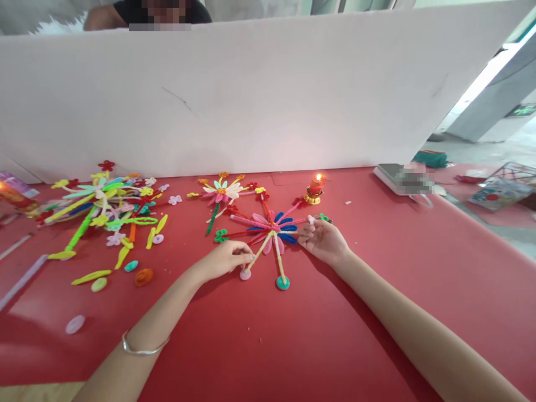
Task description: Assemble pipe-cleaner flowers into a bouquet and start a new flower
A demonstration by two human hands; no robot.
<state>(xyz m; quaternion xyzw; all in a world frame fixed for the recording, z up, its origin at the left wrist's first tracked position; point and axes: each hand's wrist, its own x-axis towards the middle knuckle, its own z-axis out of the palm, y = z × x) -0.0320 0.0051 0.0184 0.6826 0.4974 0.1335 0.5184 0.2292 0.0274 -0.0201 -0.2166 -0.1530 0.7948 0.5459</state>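
A pipe-cleaner flower (268,228) with pink and blue petals lies on the red table between my hands. Red and pink stems spread from its centre, some tipped with small blossoms. Two pale yellow stems run toward me, one ending at a lilac disc (245,274), the other at a teal disc (283,283). My left hand (229,258) is closed, with thumb and fingertips pinching beside the left yellow stem, just above the lilac disc. On the right side, my right hand (323,240) has its fingers bent around the stem ends of the flower; its fingertips partly hide them.
Behind stands a white board (251,100) with a person beyond it. A lit red candle (316,187) is close behind my right hand. Further left are another fuzzy flower (221,192), a heap of pipe-cleaner flowers (98,195) and loose coils. A white device (393,177) lies at right.
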